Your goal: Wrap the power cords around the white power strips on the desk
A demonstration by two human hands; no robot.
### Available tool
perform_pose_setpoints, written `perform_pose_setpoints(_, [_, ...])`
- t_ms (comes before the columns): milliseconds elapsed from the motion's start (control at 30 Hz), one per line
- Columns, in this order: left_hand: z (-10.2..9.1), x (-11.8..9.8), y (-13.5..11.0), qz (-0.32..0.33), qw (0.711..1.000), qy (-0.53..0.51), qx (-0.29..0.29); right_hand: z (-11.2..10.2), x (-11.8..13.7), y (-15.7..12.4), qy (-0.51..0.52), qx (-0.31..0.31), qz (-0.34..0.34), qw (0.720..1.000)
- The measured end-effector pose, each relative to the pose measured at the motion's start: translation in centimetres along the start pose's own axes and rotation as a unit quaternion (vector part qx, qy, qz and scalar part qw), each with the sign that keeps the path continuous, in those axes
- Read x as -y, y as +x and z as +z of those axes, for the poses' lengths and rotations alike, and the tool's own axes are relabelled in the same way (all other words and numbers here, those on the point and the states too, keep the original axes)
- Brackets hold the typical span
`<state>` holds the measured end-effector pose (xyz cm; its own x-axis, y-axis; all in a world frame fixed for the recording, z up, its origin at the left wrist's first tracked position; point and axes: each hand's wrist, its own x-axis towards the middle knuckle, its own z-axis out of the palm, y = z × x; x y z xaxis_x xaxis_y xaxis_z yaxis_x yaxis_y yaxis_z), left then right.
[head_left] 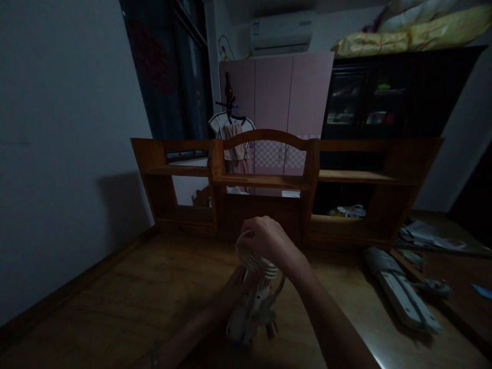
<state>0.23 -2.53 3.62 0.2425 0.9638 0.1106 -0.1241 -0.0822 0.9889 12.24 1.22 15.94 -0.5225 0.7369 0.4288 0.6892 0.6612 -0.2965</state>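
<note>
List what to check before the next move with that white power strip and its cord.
1. Left hand grips the power strip: ok, it holds it from beneath.
2. Right hand on the cord: ok, closed over the coils at the top end.
3. Coils tidy: ok, they lie side by side.
4. Plug free: ok, it hangs loose beside the lower end.
5. Second power strip out of the way: ok, on the desk to the right, apart.
6. Lighting: not ok, the room is dim.
</note>
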Motion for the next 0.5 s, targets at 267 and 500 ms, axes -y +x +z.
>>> perform_pose_setpoints(267, [-0.1, 0.7, 0.4, -0.022, 0.998, 0.021, 0.059, -0.7, -3.4, 0.1, 0.004, 0.069, 0.094, 0.993])
perform_pose_setpoints(500, [0.0, -0.5, -1.4, -0.066, 0.993, -0.003, 0.099, -1.0, -5.3, 0.6, 0.264, 0.134, -0.015, 0.955])
